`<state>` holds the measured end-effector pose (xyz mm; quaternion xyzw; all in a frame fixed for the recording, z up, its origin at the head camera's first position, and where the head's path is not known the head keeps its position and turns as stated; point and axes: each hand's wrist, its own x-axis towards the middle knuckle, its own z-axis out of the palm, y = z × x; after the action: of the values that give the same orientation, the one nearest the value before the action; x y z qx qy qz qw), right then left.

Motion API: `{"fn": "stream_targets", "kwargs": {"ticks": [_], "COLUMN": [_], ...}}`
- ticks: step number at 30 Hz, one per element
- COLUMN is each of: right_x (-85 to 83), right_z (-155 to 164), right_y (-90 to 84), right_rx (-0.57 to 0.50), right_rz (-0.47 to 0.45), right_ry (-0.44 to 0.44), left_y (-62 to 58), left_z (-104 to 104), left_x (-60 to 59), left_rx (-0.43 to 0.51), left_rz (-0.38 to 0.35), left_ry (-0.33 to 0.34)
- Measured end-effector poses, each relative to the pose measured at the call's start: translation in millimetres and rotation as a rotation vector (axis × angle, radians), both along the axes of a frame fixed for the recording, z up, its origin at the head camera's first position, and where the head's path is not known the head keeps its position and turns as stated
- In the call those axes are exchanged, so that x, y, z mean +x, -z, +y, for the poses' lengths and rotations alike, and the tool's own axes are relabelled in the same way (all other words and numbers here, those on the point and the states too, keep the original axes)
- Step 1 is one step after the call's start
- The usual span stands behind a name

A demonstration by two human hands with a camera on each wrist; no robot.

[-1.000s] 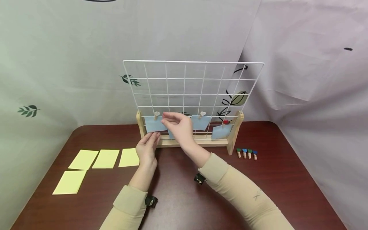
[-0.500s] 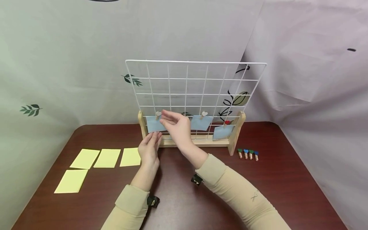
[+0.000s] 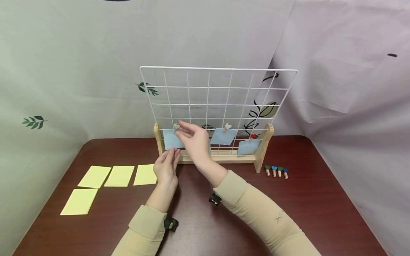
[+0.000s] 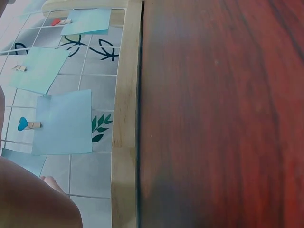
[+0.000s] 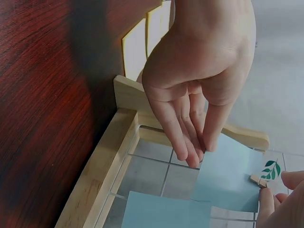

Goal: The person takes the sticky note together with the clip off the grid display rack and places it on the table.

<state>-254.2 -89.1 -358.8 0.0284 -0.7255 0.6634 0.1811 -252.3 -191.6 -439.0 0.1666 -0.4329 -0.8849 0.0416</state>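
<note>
A pale blue paper note (image 3: 171, 138) hangs at the lower left of a white wire grid (image 3: 208, 87), under a small wooden clothespin (image 3: 176, 127) with a white heart. My left hand (image 3: 166, 169) pinches the note's lower edge between thumb and fingertips. My right hand (image 3: 196, 144) is at the clothespin; in the right wrist view a fingertip touches the clothespin's end while the thumb stands apart. Beside it, another blue note (image 4: 64, 123) with a blue-heart clothespin (image 4: 29, 124) shows in the left wrist view. My right hand mostly hides that note from the head view.
Two more blue notes, one (image 3: 224, 137) under a white-heart clothespin and one (image 3: 248, 147) under a red-heart one, hang farther right. Yellow notes (image 3: 119, 176) lie at left. Several heart clothespins (image 3: 280, 171) lie right of the wooden stand (image 3: 259, 153).
My right hand has moved slightly left, up to the white-heart clothespin. The left hand has barely shifted. The pinched note's lower edge hangs a little lower.
</note>
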Motion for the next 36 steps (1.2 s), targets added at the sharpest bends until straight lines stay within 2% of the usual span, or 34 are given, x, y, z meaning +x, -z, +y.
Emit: {"fn": "stream_targets", "kwargs": {"ticks": [6,10,21,31,36], "right_x": [-4.2,-6.7,-9.7,-9.9,-10.5], "right_z": [-3.3,-6.6,-11.1,-8.3,-5.9], "right_y": [1.6,2.1,4.9,9.2,7.8], "right_rx": [0.015,0.017,0.134,0.284,0.345], "right_rz": [0.028,0.059,0.097,0.171,0.169], "right_ry": [0.042,0.082,0.191,0.205,0.197], "left_y": [0.3,0.5,-0.6,-0.3,0.2], "left_z": [-1.7,-1.3,-0.4,-1.8,-3.3], "left_x": [-0.5,-0.5,-1.3,-1.6,-2.2], "left_rx": [0.019,0.000,-0.028,-0.057,-0.058], "left_rz": [0.028,0.026,0.034,0.043,0.047], "left_ry": [0.005,0.006,0.008,0.000,-0.001]}}
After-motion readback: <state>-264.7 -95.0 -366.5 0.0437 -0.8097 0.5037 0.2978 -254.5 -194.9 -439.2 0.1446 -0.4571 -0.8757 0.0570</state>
